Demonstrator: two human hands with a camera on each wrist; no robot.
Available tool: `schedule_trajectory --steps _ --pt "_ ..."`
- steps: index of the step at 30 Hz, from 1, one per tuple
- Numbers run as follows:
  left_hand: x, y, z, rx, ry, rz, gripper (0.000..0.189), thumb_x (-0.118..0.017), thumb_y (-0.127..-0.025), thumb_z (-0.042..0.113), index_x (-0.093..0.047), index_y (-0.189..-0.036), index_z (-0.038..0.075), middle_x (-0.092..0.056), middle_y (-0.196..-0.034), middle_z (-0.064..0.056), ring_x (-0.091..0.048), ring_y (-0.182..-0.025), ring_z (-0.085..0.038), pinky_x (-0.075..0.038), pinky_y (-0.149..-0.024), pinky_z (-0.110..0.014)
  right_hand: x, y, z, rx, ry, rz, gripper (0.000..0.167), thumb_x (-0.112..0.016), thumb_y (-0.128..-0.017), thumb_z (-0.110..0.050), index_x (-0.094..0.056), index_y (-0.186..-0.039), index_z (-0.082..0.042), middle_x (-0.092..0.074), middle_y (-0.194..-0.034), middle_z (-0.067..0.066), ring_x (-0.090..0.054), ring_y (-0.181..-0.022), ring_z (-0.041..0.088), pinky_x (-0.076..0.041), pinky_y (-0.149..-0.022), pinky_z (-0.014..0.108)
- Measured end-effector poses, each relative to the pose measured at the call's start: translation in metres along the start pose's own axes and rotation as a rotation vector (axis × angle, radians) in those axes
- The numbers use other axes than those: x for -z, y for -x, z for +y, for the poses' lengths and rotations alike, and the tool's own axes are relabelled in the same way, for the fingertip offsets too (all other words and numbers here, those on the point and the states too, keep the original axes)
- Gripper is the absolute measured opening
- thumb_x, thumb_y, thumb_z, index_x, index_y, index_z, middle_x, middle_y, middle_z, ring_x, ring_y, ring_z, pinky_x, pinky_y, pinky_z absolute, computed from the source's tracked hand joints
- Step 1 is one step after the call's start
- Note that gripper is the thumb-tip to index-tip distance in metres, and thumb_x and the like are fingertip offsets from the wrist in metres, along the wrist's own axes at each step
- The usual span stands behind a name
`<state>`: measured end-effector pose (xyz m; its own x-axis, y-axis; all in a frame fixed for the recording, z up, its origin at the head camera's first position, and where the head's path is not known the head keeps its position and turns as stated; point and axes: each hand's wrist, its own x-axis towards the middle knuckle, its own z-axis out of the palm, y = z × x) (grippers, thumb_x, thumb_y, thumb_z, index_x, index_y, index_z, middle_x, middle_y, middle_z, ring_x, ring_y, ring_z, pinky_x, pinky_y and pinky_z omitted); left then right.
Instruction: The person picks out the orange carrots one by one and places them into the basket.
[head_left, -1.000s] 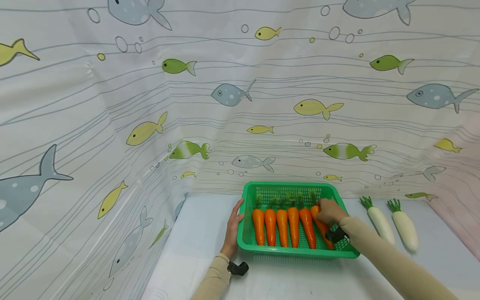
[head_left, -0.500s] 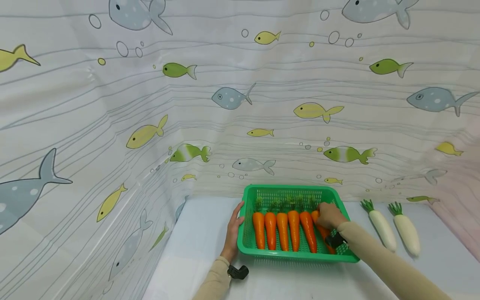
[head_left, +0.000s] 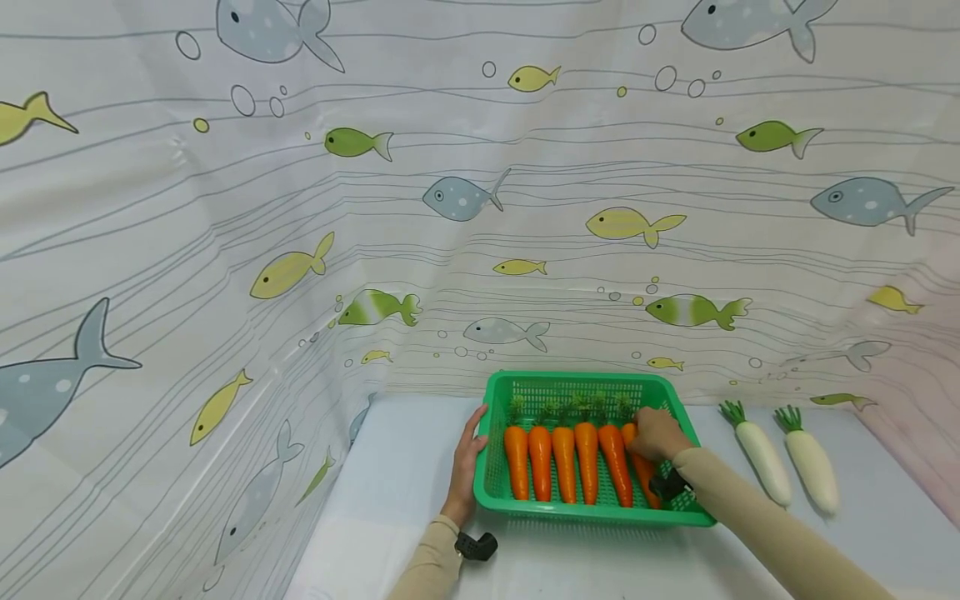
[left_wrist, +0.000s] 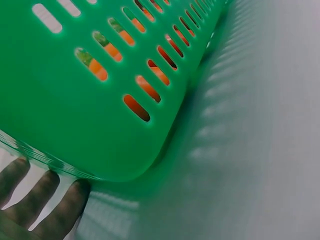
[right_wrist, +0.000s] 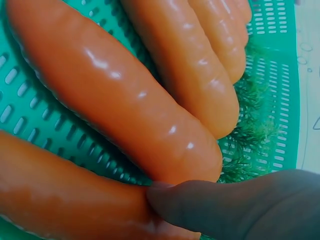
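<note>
A green plastic basket [head_left: 592, 511] holds several orange carrots [head_left: 565, 467] side by side, their leafy tops toward the back wall of the basket. My right hand [head_left: 662, 435] reaches in at the right end and grips the top of the rightmost carrot [head_left: 647, 482]. Close up in the right wrist view, the thumb [right_wrist: 210, 202] presses on that carrot, and its other fingers are hidden. At the left side, my left hand [head_left: 463, 468] touches the basket's rim with extended fingers. The left wrist view shows those fingers [left_wrist: 62, 210] against the basket's slotted wall.
Two white radishes with green tops lie right of the basket: a nearer radish [head_left: 765, 462] and an outer radish [head_left: 813, 471]. Behind the white table [head_left: 405, 442] hangs a fish-patterned curtain [head_left: 555, 233], which also runs along the left side.
The rightmost carrot has shifted slightly left at its lower end, closer to its neighbour, with the right hand still on it. The left hand stays at the rim.
</note>
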<state>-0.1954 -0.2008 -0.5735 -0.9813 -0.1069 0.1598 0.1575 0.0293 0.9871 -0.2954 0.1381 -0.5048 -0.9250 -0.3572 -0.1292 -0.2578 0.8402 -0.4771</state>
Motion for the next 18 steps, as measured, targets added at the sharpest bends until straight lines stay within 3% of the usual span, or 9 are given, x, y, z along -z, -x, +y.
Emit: schedule_trajectory --steps 5,12,18 --pt "-0.0006 -0.0002 -0.0003 0.000 0.003 0.001 0.057 -0.035 -0.110 0.029 -0.034 -0.167 0.029 -0.023 -0.177 -0.004 -0.024 -0.162 -0.035 -0.026 -0.124 -0.059 0.0002 0.0014 0.0002 0.007 0.013 0.011 0.009 -0.072 -0.082 -0.004 -0.065 -0.085 0.000 -0.055 -0.071 0.009 -0.050 -0.063 0.024 -0.043 -0.059 0.034" --pt "-0.0014 0.0015 -0.0010 0.013 0.000 0.002 0.057 -0.035 -0.110 0.029 -0.035 -0.167 0.029 -0.024 -0.177 -0.005 -0.025 -0.162 -0.037 -0.026 -0.124 -0.062 -0.0025 0.0040 0.0020 0.017 0.036 0.010 0.043 -0.071 -0.082 -0.005 -0.066 -0.117 0.018 -0.068 -0.094 0.020 -0.057 -0.075 0.027 -0.052 -0.068 0.041" --pt "-0.0025 0.0002 -0.0012 0.000 -0.006 0.002 0.058 -0.036 -0.109 0.029 -0.035 -0.167 0.027 -0.024 -0.177 -0.007 -0.024 -0.162 -0.039 -0.024 -0.125 -0.067 -0.0023 0.0038 0.0040 0.000 0.050 -0.007 0.042 -0.073 -0.085 -0.008 -0.064 -0.117 0.019 -0.067 -0.092 0.020 -0.058 -0.075 0.028 -0.051 -0.068 0.041"
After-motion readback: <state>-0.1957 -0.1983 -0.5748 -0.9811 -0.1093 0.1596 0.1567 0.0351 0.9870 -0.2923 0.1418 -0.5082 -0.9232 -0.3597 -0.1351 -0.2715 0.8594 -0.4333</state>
